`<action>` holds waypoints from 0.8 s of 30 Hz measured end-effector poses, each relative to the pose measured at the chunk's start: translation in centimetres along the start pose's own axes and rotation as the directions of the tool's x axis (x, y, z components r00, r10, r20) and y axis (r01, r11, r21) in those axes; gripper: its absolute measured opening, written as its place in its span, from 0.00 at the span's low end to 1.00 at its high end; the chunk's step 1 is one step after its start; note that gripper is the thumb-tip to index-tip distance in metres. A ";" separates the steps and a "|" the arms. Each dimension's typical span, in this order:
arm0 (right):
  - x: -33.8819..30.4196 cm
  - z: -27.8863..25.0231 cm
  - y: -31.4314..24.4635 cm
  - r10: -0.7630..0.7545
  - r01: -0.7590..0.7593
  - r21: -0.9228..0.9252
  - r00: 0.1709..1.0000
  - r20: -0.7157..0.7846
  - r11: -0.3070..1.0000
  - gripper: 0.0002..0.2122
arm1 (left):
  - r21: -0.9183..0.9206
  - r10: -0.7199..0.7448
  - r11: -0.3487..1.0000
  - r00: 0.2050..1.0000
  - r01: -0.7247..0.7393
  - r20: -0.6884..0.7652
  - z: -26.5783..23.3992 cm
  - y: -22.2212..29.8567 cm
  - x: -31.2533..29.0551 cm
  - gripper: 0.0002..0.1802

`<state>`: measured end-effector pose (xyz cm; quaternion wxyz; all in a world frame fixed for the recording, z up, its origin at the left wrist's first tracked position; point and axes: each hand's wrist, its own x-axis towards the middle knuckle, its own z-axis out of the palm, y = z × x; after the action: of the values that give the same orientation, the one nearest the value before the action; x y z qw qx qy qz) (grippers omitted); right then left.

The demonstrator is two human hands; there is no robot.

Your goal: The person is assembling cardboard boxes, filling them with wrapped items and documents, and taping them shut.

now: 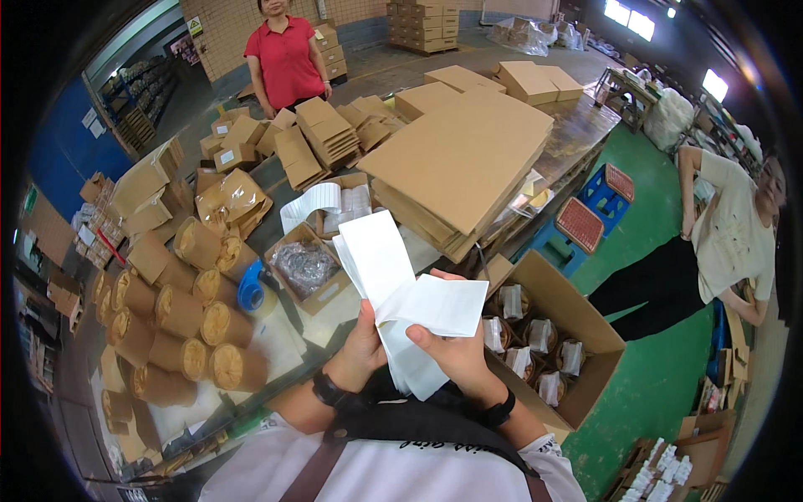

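Between my two hands is a stack of white paper sheets (381, 259), fanned and folded apart in front of my chest. My left hand (361, 347) grips the stack's left edge, its thumb lying along the paper. On the other side my right hand (456, 356) holds the part that bends to the right, thumb on top and fingers behind. To the right below stands an open cardboard box (585, 351) with several round containers inside, each topped with a small white packet (542, 336). A small carton of clear plastic bags (305, 266) sits left of the paper.
Several brown paper-wrapped cylinders (227, 325) crowd the table's left side beside a blue tape roll (251, 289). Flat cardboard sheets (468, 159) are piled ahead. Blue stools (569, 234) stand to the right. One person in red (284, 58) stands beyond the table, another (728, 226) at right.
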<state>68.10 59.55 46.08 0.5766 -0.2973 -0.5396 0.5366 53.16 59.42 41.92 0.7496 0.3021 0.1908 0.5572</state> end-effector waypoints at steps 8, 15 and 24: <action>-0.3 -0.4 0.1 0.076 -0.078 0.076 0.997 0.020 0.994 0.34 | -0.036 0.051 0.998 0.998 -0.050 0.048 -0.6 -0.1 0.0 0.47; -0.5 -0.1 0.9 0.170 -0.174 0.230 0.985 0.035 0.958 0.35 | 0.129 0.024 0.991 1.000 -0.026 0.015 -1.5 0.2 -1.2 0.33; 0.1 -0.6 1.1 0.189 -0.190 0.249 0.982 0.030 0.950 0.36 | 0.206 -0.012 0.978 0.998 0.023 -0.057 -0.8 0.4 -0.4 0.40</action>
<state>68.34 60.06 44.94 0.5540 -0.2709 -0.4380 0.6542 52.22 59.28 41.58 0.7135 0.3610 0.2708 0.5360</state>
